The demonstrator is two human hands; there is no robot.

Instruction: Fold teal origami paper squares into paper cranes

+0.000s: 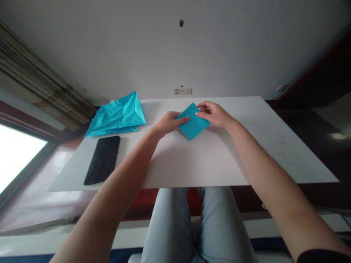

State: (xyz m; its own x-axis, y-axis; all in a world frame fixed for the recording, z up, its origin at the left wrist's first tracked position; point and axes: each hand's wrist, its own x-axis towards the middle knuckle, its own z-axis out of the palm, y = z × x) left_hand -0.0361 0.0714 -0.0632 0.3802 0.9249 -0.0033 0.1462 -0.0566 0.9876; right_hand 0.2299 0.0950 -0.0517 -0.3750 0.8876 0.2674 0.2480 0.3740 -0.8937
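Note:
A small folded square of blue paper lies on the white table, turned like a diamond. My left hand rests at its left corner, thumb on top and fingers curled, pinching the edge. My right hand grips the paper's upper right edge with fingers bent over it. Both forearms reach in from the near side of the table.
A stack of creased blue paper sheets lies at the table's far left. A black phone lies face down in front of the stack. A wall with a socket plate stands just behind the table. My legs sit under the near edge.

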